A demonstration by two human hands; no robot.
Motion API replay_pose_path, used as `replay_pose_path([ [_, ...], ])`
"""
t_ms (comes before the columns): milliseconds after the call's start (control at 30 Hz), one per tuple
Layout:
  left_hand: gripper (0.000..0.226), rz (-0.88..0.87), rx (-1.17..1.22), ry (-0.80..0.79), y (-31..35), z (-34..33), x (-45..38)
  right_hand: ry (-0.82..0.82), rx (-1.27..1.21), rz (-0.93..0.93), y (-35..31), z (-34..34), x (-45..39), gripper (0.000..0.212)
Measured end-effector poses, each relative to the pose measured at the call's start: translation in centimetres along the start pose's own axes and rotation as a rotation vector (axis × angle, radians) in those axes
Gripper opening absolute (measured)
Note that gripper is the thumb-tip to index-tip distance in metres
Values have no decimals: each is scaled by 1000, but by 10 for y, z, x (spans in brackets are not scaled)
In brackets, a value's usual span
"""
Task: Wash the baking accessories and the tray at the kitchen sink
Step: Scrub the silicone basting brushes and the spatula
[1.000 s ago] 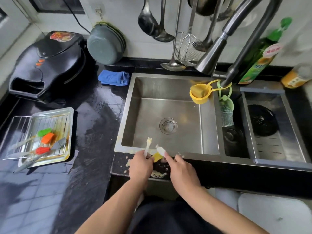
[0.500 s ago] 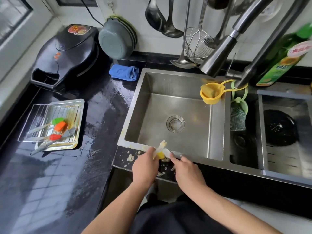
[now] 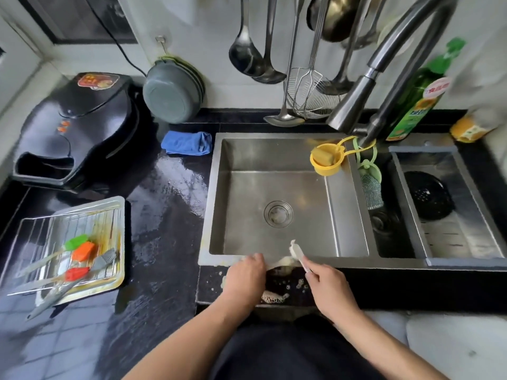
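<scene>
Right hand [image 3: 329, 289] now holds the white brush [image 3: 297, 253] alone at the sink [image 3: 216, 187] front edge; we've parted it from left hand [image 3: 244, 278] (grip unclear). Tray [image 3: 120, 242] waits unwashed, tabletop's left edge.

Soft daylight, wet-counter glare, warped edges

The sink [image 3: 274, 187] basin lies open; the faucet [image 3: 354, 105] and hanging ladles [image 3: 247, 56] crowd its far side.
</scene>
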State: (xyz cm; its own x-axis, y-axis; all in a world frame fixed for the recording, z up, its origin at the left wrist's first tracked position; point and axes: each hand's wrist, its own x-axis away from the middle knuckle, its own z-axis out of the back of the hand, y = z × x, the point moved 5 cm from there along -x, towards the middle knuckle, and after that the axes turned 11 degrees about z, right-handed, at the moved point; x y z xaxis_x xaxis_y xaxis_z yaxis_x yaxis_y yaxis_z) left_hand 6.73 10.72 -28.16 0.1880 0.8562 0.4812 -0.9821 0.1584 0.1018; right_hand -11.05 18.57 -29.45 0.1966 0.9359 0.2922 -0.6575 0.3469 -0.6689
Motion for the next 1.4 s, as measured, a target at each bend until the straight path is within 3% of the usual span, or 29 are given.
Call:
replay_pose_path([
  [133, 2, 348, 946, -146, -46, 3, -7, 25, -57, 30, -26, 1, 9, 48],
  [200, 12, 507, 1443, -311, -58, -6, 3, 49, -86, 86, -46, -1, 10, 52],
  [267, 21, 565, 1779, -407, -64, -11, 12, 50, -58, 190, -71, -7, 11, 58],
  [333, 22, 562, 1955, -414, -70, -10, 17, 7, 18, 286, -95, -18, 18, 63],
  [500, 15, 521, 2027, -364, -70, -3, 27, -27, 385, 438, -135, -40, 28, 65],
  [700, 13, 582, 2064, -158, -88, 2, 28, -22, 583, 471, -152, -50, 28, 62],
  [1033, 13, 526, 1865, -201, -90, 5, 19, 19, 391, 494, -154, -46, 18, 55],
  [1167, 14, 563, 1969, -189, -90, 10, 17, 13, 437, 514, -149, -44, 24, 57],
  [1300, 23, 517, 1995, -238, -79, 11, 20, 62, 451, 421, -142, -38, 20, 55],
  [1400, 17, 528, 2019, -208, -81, 14, 17, 19, 438, 500, -149, -39, 24, 57],
])
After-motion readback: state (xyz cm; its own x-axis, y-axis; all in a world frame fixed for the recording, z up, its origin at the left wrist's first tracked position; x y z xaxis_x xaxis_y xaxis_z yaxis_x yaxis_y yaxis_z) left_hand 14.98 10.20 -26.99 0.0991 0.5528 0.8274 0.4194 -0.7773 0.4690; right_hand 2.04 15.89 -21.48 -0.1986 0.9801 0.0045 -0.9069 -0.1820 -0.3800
